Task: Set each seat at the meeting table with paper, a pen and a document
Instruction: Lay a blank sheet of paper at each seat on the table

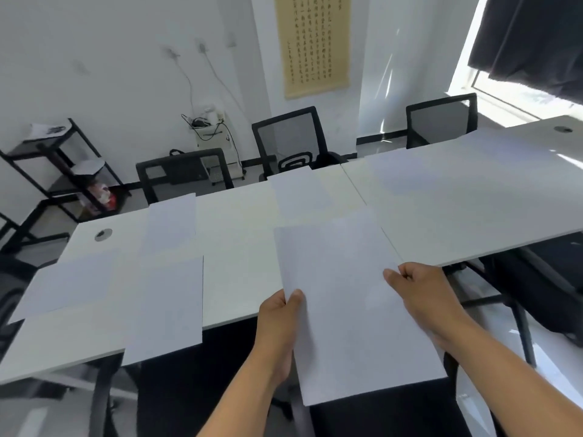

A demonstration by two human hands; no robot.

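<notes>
Over table edge [227,323], left hand [277,323] and right hand [422,291] are pinching paper [353,304] (lay it square, fully on top).

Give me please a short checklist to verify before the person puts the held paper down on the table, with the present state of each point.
1. Both hands hold the stack: ok. The left hand and right hand pinch the held paper at its side edges.
2. Landing spot free: ok. The table is bare under the paper's far end.
3. No overlap with neighbours: ok. The near left sheet and the far sheet lie apart from it.
4. Single sheet or several: cannot tell.
5. Pens at the seats: not ok, none visible.
6. Chair at this seat: cannot tell; only the far-side chair and its neighbours show clearly.
</notes>
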